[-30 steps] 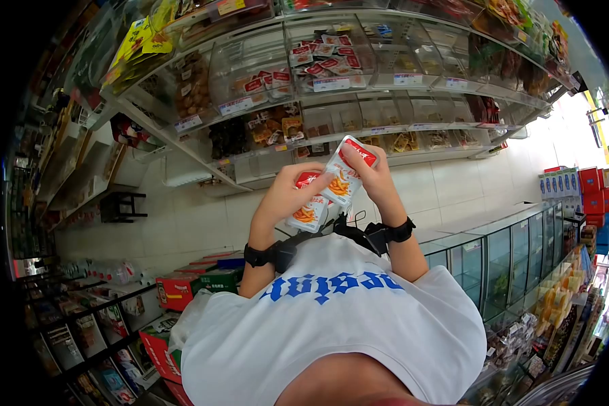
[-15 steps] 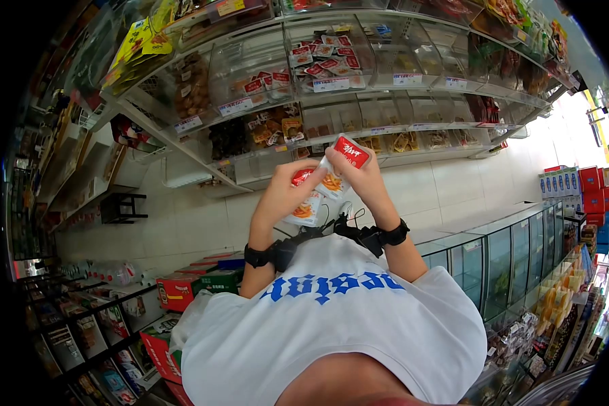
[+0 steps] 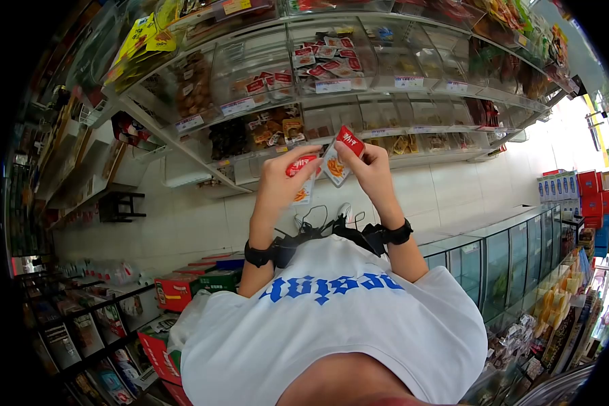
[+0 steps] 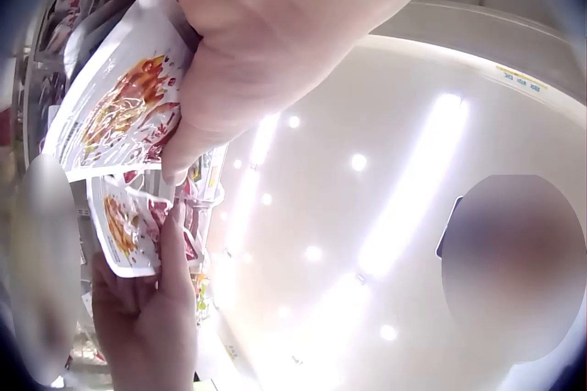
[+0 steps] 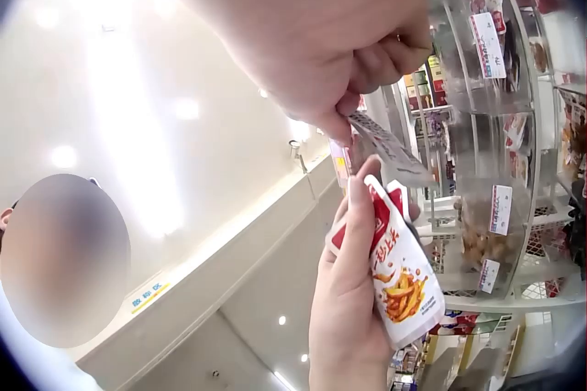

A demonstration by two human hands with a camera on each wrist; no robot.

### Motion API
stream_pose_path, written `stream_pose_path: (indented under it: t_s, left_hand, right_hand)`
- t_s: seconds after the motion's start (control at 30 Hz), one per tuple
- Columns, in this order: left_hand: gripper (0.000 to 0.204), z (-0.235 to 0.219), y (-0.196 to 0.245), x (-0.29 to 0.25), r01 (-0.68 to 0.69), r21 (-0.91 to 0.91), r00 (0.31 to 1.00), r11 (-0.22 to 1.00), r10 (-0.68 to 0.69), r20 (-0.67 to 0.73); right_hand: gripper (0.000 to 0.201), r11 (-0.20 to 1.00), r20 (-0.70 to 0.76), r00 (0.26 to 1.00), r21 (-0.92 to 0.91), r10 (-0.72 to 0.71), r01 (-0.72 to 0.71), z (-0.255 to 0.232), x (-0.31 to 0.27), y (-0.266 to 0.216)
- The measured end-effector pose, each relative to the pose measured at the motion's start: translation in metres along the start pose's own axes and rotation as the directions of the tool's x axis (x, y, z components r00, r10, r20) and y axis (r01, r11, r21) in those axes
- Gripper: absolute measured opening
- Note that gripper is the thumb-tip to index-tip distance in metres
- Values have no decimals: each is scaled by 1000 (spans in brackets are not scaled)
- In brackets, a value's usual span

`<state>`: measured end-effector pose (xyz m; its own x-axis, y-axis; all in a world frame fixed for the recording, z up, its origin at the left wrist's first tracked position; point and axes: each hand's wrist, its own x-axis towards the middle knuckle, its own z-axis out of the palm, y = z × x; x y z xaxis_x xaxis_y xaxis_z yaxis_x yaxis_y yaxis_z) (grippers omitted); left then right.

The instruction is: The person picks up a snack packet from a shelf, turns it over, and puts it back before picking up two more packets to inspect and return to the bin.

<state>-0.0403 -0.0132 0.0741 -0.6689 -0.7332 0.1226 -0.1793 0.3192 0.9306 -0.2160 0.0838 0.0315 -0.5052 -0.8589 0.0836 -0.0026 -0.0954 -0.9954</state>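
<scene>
Both hands hold small red-and-white snack packets in front of the chest. My left hand (image 3: 277,183) grips one packet (image 5: 404,295) with the thumb across its red top; its front pictures orange-brown strips of food. In the right wrist view a second white corner shows behind that packet. My right hand (image 3: 373,177) pinches another snack packet (image 3: 335,169) by its red end, thumb on the front. This one tilts, its lower end beside the left fingertips. In the left wrist view the right hand's packet (image 4: 124,235) appears below the left hand's packet.
Ahead stand shelves with clear bins; one bin holds similar red-and-white packets (image 3: 328,66). A low glass case (image 3: 494,264) runs along the right. Red and green boxes (image 3: 183,291) are stacked at the left, near a dark stool (image 3: 122,207) on the pale tiled floor (image 3: 216,223).
The two packets overlapped earlier and now stand side by side with a small gap. The right hand's packet has turned and come slightly lower. The left hand's packet has risen a little.
</scene>
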Motion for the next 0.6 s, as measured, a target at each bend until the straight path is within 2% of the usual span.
stream_pose_path:
  t_s: [0.1, 0.13, 0.23, 0.33, 0.43, 0.53, 0.6]
  left_hand:
    - [36, 6, -2, -2, -19, -16, 996, 1000, 20, 89]
    - [42, 6, -5, -2, -39, 33, 994, 999, 36, 103]
    - [48, 3, -1, -4, 42, -67, 986, 997, -30, 166]
    - [49, 4, 2, -4, 22, -90, 985, 996, -6, 170]
    - [49, 4, 3, -6, 86, -161, 981, 983, -55, 188]
    - [48, 5, 9, -7, 112, -181, 984, 977, -84, 154]
    - [42, 5, 8, -7, 122, -164, 985, 979, -99, 144]
  right_hand:
    - [30, 1000, 49, 998, 2, -28, 28, 10, -4, -15]
    - [30, 999, 55, 998, 0, -43, 43, 12, -5, -19]
    - [30, 999, 73, 997, 26, -35, 33, 16, -5, -7]
    - [27, 961, 233, 965, -221, -116, 169, 7, -3, -4]
    - [26, 955, 231, 944, -126, -236, 269, 9, -4, -9]
    - [26, 972, 181, 956, 9, -231, 233, 15, -7, -27]
    - [26, 973, 174, 960, -34, -219, 228, 18, -5, -22]
